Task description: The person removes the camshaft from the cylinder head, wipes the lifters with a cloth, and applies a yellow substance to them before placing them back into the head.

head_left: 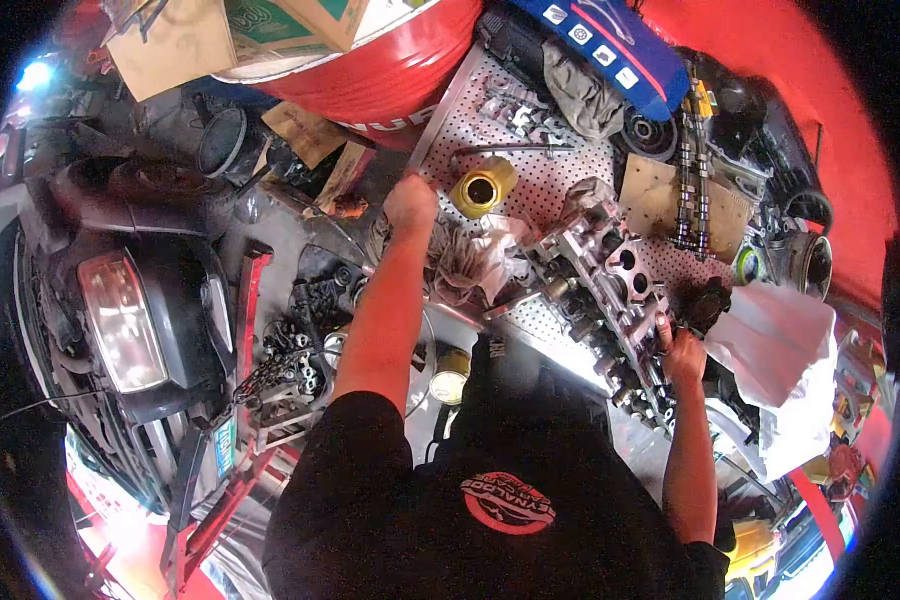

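Right hand (682,356) grips one cylinder head (594,262); left hand (411,204): cannot tell its closure; two camshafts (685,190).

One view: head-worn cam, fisheye-wide, black at the corners. Looks forward and steeply down; wearer's black T-shirt (510,455) fills bottom centre, nearest the lens. Cylinder head (610,285) and perforated surface (585,160) sit at middle range, seen from above. Red drum (390,75) at top edge, car headlight (122,320) out at left.

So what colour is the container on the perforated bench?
Gold; the container shows best in the head view.
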A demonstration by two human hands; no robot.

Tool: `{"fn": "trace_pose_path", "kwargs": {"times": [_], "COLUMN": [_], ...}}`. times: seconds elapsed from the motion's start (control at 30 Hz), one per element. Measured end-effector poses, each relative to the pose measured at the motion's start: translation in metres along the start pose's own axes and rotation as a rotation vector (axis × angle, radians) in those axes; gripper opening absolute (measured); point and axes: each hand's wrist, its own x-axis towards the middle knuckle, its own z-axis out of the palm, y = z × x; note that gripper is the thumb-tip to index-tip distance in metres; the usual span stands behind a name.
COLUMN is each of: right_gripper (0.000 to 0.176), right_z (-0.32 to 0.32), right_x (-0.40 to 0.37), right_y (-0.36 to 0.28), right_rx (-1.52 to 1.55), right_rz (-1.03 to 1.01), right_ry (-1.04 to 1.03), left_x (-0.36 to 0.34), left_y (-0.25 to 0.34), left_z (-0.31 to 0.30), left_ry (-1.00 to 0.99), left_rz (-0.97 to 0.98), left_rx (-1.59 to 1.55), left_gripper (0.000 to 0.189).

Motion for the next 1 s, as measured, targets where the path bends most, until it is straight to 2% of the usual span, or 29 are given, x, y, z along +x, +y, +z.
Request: {"fn": "trace_pose_path", "kwargs": {"times": [0.07, 0.23, 0.33, 0.43, 0.57, 0.6, 0.7, 0.83, 0.9, 0.93, 1.0], "right_gripper": [0.084, 0.078, 0.076, 0.077, 0.082, 0.082, 0.076, 0.066, 0.060, 0.056, 0.047], "right_z": [-0.002, 0.006, 0.015, 0.004, 0.025, 0.016, 0.005, 0.011, 0.008, 0.023, 0.010], "right_x": [-0.004, -0.007, -0.001, -0.006, 0.005, 0.002, -0.004, -0.011, -0.014, -0.008, -0.011], "right_y": [-0.005, -0.001, 0.009, -0.003, 0.016, 0.011, -0.001, 0.004, 0.007, 0.019, 0.026], "right_rx": [0.013, -0.002, -0.024, 0.023, -0.045, -0.039, -0.005, 0.182, 0.373, 0.726, 1.069], "right_rz": [0.015, 0.023, 0.033, 0.019, 0.045, 0.045, 0.073, -0.020, -0.059, -0.093, -0.113], "right_ry": [0.011, 0.062, 0.061, 0.056, 0.045, -0.037, -0.013, 0.166, 0.258, 0.303, 0.270], "left_x": [0.001, -0.007, -0.015, -0.060, -0.124, -0.137, -0.165, -0.209, -0.230, -0.238, -0.247], "left_y": [-0.003, -0.013, -0.041, -0.033, -0.013, -0.008, 0.003, 0.053, 0.091, 0.110, 0.154], "left_z": [0.006, 0.010, 0.023, -0.023, -0.075, -0.083, -0.091, -0.111, -0.095, -0.083, -0.058], "left_ry": [-0.015, 0.110, 0.300, 0.152, 0.138, 0.194, 0.345, 0.266, 0.226, 0.209, 0.204], "left_rz": [-0.019, -0.045, 0.210, 0.235, 0.242, 0.274, 0.503, 0.809, 0.825, 0.854, 0.919], "left_rx": [0.003, -0.142, -0.747, -1.093, -1.113, -0.966, -0.845, -0.921, -0.971, -0.982, -0.987], "left_gripper": [0.026, 0.024, 0.020, 0.021, 0.027, 0.027, 0.027, 0.027, 0.023, 0.025, 0.026]}}
